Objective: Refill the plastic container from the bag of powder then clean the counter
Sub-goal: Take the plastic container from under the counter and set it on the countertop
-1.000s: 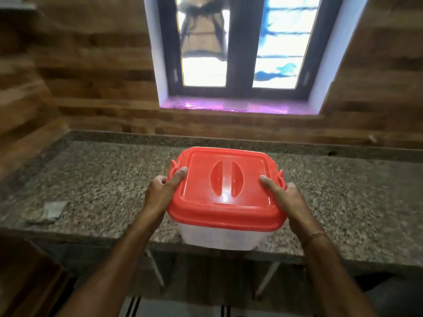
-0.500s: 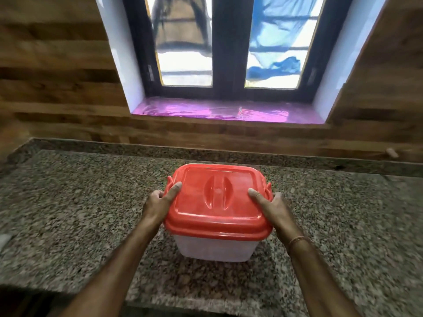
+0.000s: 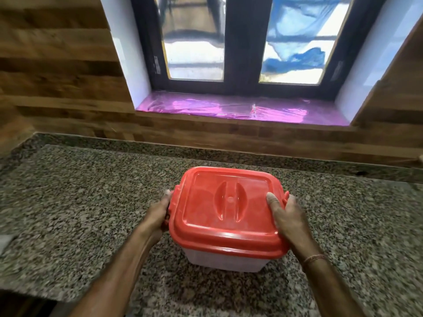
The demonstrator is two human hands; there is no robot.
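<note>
A clear plastic container (image 3: pixel 223 260) with a red lid (image 3: pixel 226 209) stands on the speckled granite counter (image 3: pixel 75 202), near its middle. My left hand (image 3: pixel 158 213) grips the lid's left side at the clip, thumb by the rim. My right hand (image 3: pixel 287 216) holds the right side, thumb lying on top of the lid. The lid is closed, so the inside is hidden. No bag of powder is in view.
A wood-panelled wall runs behind the counter, with a dark-framed window (image 3: pixel 242 42) and a purple-covered sill (image 3: pixel 240 108). A pale scrap (image 3: pixel 3 242) shows at the counter's left edge.
The container went from over the counter's front edge to further in on the counter. My view moved closer, and my left thumb slid from the lid top to its side.
</note>
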